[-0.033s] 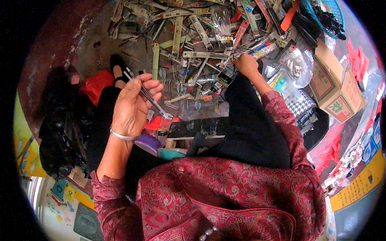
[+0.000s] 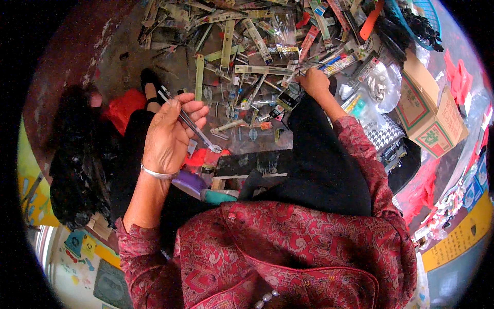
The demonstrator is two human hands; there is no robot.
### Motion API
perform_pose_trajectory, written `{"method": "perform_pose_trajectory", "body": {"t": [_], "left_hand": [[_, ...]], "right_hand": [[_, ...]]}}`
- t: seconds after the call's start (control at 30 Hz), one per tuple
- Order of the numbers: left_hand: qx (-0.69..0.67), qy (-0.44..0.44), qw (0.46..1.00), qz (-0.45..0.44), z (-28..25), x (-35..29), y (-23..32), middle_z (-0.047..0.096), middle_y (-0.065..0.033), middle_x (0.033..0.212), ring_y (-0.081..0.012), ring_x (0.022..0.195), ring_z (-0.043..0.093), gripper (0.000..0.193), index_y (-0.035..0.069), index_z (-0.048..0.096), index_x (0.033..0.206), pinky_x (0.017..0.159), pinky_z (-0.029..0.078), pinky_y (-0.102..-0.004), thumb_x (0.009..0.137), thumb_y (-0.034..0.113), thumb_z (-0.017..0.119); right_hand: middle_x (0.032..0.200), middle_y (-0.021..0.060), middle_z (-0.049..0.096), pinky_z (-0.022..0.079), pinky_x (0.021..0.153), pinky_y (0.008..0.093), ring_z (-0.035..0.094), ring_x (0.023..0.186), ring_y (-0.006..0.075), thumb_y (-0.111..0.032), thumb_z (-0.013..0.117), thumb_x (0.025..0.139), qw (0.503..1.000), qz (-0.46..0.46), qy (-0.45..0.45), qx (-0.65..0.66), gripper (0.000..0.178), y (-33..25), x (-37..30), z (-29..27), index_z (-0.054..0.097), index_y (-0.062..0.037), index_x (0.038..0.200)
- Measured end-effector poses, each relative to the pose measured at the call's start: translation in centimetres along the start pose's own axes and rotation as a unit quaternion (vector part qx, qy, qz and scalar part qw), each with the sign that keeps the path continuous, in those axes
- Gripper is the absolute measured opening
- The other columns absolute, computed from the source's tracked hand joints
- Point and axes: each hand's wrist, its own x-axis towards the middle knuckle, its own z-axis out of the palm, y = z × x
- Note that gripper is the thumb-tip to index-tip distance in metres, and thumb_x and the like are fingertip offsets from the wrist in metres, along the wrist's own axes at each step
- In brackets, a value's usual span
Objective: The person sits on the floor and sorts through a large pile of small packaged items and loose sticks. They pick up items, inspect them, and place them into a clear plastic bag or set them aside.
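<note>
Raised at the left, my left hand (image 2: 167, 134) pinches slim clear-and-grey sticks (image 2: 194, 127) between thumb and palm, its other fingers loosely curled. The sticks slant down to the right and finish in a pale, clear tip. Their exact kind does not show. Farther off to the right, my right hand (image 2: 315, 82) reaches over my knee to the edge of a heap. Its fingers are drawn together, and whatever lies in them is hidden. Around that hand are a clear flat sleeve (image 2: 262, 70), colourful pens (image 2: 337, 63) and a dark printed packet (image 2: 289, 98).
Long narrow packages (image 2: 226, 46) litter the floor at the far side. A blue basket (image 2: 423, 15) with black stuff stands far right, near an open cardboard box (image 2: 432, 113). Black plastic (image 2: 77, 170) lies at left. A dark board (image 2: 254, 164) sits before my lap.
</note>
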Motion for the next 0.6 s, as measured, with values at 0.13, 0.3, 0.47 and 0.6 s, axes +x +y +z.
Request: {"method": "perform_pose_trajectory", "body": {"t": [0.13, 0.3, 0.47, 0.6], "left_hand": [[0.017, -0.003, 1.0, -0.007, -0.1, 0.3, 0.0, 0.055, -0.0122, 0.095, -0.0215, 0.09, 0.055, 0.03, -0.002, 0.044, 0.106, 0.078, 0.044, -0.03, 0.089, 0.022, 0.039], [-0.003, -0.001, 1.0, -0.012, -0.6, 0.4, -0.2, 0.055, -0.0129, 0.096, -0.0225, 0.09, 0.055, 0.03, -0.003, 0.043, 0.108, 0.078, 0.046, -0.0302, 0.088, 0.019, 0.041], [-0.018, 0.001, 1.0, -0.022, -0.2, 0.5, -0.1, 0.054, -0.0144, 0.1, -0.0234, 0.093, 0.054, 0.03, -0.005, 0.042, 0.109, 0.079, 0.046, -0.0304, 0.087, 0.015, 0.043], [-0.079, 0.004, 0.995, -0.065, 0.1, 0.6, -1.2, 0.051, -0.0169, 0.106, -0.025, 0.096, 0.053, 0.029, -0.005, 0.042, 0.109, 0.081, 0.046, -0.0312, 0.086, 0.013, 0.042]], "right_hand": [[0.076, 0.0186, 0.06, 0.046, 0.063, 0.0412, 0.059, 0.071, 0.0319, -0.026, 0.059, 0.066, 0.998, -0.061, 0.026, 0.003, 0.029, -0.5, 0.1, 0.5, 0.06, -0.0006, 0.079], [0.066, 0.0124, 0.06, 0.042, 0.042, 0.0283, 0.056, 0.049, 0.0181, -0.014, 0.056, 0.07, 0.858, 0.013, -0.086, 0.506, 0.015, 0.7, 0.9, -0.7, 0.058, 0.0012, 0.071], [0.066, 0.0096, 0.06, 0.036, 0.038, 0.0203, 0.05, 0.044, 0.0113, -0.007, 0.057, 0.071, 0.681, -0.027, -0.111, 0.723, 0.011, -2.4, -0.7, -6.2, 0.054, 0.0007, 0.078], [0.07, 0.0083, 0.06, 0.042, 0.042, 0.0235, 0.054, 0.048, 0.015, -0.007, 0.056, 0.072, 0.772, -0.231, -0.014, 0.591, 0.008, -10.7, -7.0, -12.1, 0.055, -0.0022, 0.078]]}}
